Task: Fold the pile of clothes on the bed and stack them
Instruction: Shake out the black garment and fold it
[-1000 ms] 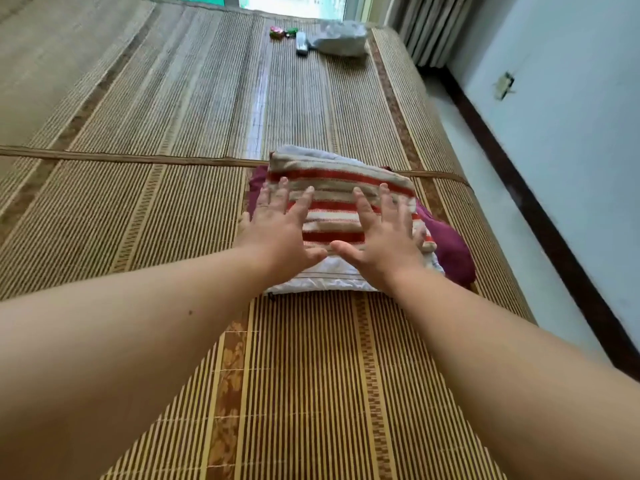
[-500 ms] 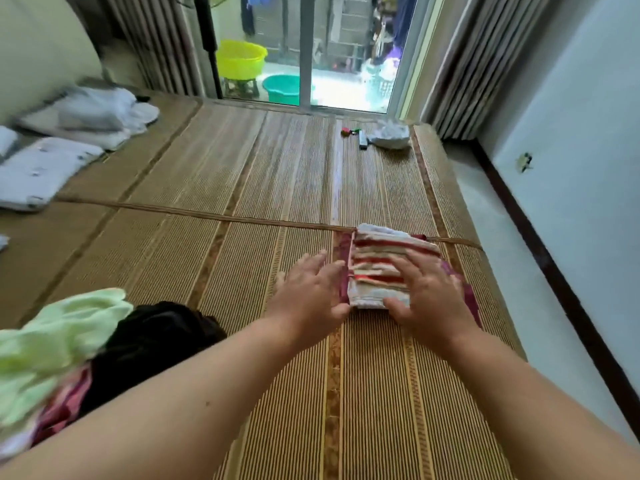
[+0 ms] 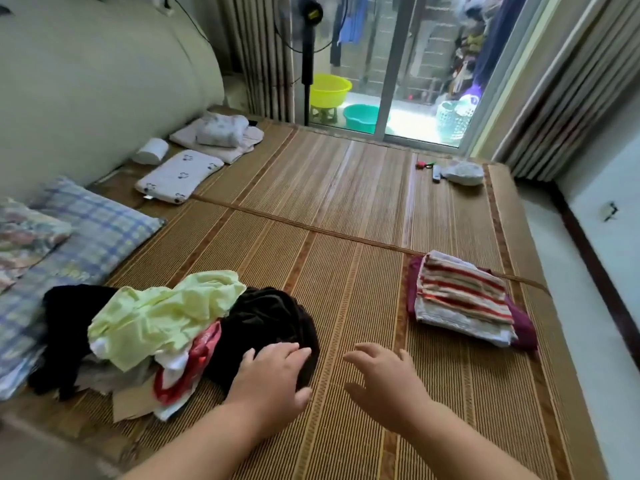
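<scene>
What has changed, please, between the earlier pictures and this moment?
Both hands lifted off the striped folded garment and moved left to the unfolded pile. The left hand now touches the black garment at the pile's near edge. The right hand hovers open over the mat beside it. The striped folded garment stayed put on the maroon garment.

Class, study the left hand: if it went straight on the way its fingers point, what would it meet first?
The dark garment at the near right edge of the pile. Fingers of the left hand overlap it in view; contact is unclear.
</scene>
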The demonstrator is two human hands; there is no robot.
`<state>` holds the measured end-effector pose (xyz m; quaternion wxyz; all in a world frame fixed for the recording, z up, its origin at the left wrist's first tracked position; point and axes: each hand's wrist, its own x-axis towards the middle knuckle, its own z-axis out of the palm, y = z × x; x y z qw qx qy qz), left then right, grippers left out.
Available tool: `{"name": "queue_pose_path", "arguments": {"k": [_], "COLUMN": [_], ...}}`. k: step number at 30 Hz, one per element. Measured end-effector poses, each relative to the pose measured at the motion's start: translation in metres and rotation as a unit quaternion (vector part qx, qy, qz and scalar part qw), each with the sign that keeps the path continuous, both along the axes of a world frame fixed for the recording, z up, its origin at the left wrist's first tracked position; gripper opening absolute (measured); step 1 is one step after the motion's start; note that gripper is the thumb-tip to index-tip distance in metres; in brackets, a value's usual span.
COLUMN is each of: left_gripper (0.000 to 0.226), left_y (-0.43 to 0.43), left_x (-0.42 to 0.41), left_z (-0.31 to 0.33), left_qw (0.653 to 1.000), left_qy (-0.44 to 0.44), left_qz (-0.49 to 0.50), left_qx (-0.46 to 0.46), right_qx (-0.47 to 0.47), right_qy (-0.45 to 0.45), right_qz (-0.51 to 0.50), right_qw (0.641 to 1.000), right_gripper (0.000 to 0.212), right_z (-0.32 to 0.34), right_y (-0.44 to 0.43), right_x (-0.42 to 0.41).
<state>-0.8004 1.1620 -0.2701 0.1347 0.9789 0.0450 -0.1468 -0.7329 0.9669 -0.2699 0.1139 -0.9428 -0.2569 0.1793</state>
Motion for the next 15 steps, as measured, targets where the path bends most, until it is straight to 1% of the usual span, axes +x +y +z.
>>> {"name": "queue_pose_path", "arguments": {"k": [4,7,11,15], "left_gripper": [0.061,0.06,0.059,0.058], "left_y": [0.03,0.051,0.083,0.115], "left_x": [-0.034,-0.045,-0.042,-0.021], "left_z": [-0.008,-0.015,-0.033,-0.077], "left_qw": [0.998,0.997,0.993,0.99], "left_qy": [0.047,0.058,0.082,0.121], "left_qz": [0.033,0.055,0.08,0.055], "left_qx": [0.007,-0.001,-0.032,-0.049], "right_qx": [0.016,0.027,0.009,-0.002], "right_qy": [0.041,0.057,0.1,0.133], "right_qz": [0.017,0.01,-0.01,-0.045], "right_qw": [0.999,0.998,0.995,0.99], "right_gripper": [0.047,0.046,0.045,0.047], "right_z": [-0.009,-0.017,-0.038,-0.079], "right_y": [0.029,0.042,0.069,0.119], "right_x": [-0.011,-0.019,-0.018,-0.009]}}
